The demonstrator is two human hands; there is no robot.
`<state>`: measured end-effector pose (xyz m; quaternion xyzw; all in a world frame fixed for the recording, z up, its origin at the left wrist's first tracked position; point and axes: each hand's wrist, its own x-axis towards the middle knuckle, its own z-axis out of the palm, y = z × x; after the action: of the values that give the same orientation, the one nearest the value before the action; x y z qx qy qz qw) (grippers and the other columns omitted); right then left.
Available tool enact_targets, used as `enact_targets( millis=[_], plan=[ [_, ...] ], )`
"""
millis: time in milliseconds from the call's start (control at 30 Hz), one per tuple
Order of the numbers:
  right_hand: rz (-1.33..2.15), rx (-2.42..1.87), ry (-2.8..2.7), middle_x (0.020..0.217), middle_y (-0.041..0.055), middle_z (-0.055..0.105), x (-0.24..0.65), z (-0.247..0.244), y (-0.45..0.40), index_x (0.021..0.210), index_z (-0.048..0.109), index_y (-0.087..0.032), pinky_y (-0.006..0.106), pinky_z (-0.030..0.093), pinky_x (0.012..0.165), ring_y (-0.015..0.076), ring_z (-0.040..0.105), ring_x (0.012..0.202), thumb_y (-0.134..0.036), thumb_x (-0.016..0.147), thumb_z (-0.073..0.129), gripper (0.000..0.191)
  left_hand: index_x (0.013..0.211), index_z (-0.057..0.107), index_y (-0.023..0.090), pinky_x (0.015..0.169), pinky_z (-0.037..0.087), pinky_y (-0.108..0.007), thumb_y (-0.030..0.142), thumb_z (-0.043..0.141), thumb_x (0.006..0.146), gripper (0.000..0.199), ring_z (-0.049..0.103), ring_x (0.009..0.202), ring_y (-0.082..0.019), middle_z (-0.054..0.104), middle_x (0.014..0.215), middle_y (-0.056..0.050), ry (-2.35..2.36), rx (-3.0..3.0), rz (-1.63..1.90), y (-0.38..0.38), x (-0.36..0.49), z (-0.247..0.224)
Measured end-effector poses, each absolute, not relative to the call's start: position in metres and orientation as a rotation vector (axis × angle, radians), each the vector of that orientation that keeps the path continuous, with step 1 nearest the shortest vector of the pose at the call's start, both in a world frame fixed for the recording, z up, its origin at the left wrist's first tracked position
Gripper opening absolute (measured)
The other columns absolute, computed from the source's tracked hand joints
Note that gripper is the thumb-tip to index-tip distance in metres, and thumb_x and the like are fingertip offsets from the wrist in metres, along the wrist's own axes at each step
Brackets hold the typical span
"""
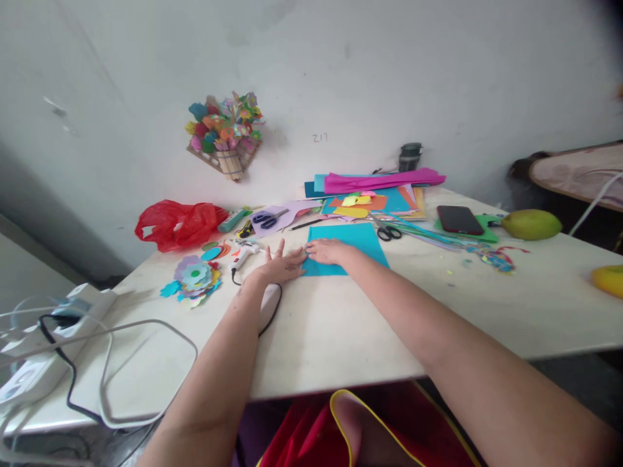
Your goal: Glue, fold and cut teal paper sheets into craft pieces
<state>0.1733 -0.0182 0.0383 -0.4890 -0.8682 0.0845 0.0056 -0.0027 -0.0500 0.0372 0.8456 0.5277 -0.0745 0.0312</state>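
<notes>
A bright blue sheet of craft paper [357, 243] lies on the white table in front of me. My left hand [281, 266] is open at the sheet's left edge, its fingers spread and the fingertips touching the edge. Flat on the left part of the sheet rests my right hand [325, 251], fingers stretched toward the left hand. Just left of my left hand is a white glue gun [243, 254] with a black cord. Black-handled scissors [388, 232] lie by the sheet's upper right corner.
Cut paper flowers [195, 275] and a red plastic bag [178, 224] lie on the left. Coloured sheets [384, 180] are stacked at the back. A phone [459, 220] and a green mango [530, 224] are on the right. A power strip [41, 363] with cables occupies the near left.
</notes>
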Motion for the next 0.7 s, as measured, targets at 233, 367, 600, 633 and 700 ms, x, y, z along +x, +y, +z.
enact_targets(
  millis=[233,367,600,633,700],
  plan=[
    [0.256,-1.554,-2.743,0.143,-0.0015,0.026,0.18,0.031,-0.012,0.135,0.032,-0.028,0.049,0.019,0.102,0.0259,0.024,0.129,-0.038,0.086,0.029,0.05,0.131,0.032,0.04,0.093,-0.013,-0.064,0.046,0.024,0.086,0.046,-0.005,0.133,-0.025,0.032,0.139,0.007,1.597,2.717,-0.192,-0.053,0.005,0.034],
    [0.119,-1.484,-2.762,0.141,-0.0033,0.029,0.182,0.026,-0.005,0.133,0.036,-0.029,0.047,0.021,0.101,0.0249,0.028,0.126,-0.035,0.086,0.027,0.048,0.13,0.033,0.039,0.096,-0.014,-0.06,0.042,0.023,0.087,0.044,0.003,0.134,-0.021,0.035,0.137,0.008,1.583,2.782,-0.118,-0.057,0.007,0.033],
    [0.057,-1.516,-2.774,0.141,-0.0041,0.03,0.179,0.032,0.001,0.13,0.041,-0.029,0.046,0.019,0.101,0.0237,0.025,0.128,-0.039,0.088,0.02,0.048,0.128,0.037,0.038,0.102,-0.011,-0.053,0.04,0.024,0.088,0.042,0.014,0.133,-0.018,0.043,0.132,0.007,1.616,2.85,0.071,-0.068,0.011,0.03],
    [0.036,-1.522,-2.776,0.14,-0.0033,0.031,0.178,0.033,0.004,0.13,0.042,-0.028,0.046,0.018,0.102,0.0237,0.025,0.127,-0.038,0.089,0.019,0.048,0.128,0.039,0.038,0.102,-0.011,-0.053,0.04,0.024,0.088,0.042,0.015,0.132,-0.018,0.044,0.131,0.006,1.62,2.847,0.086,-0.069,0.012,0.03],
    [0.002,-1.541,-2.779,0.14,-0.0015,0.033,0.175,0.033,0.012,0.129,0.043,-0.026,0.046,0.017,0.102,0.0235,0.026,0.127,-0.038,0.089,0.019,0.048,0.126,0.041,0.037,0.103,-0.011,-0.052,0.039,0.025,0.088,0.041,0.018,0.132,-0.018,0.046,0.13,0.006,1.621,2.841,0.117,-0.07,0.013,0.03]
  ],
)
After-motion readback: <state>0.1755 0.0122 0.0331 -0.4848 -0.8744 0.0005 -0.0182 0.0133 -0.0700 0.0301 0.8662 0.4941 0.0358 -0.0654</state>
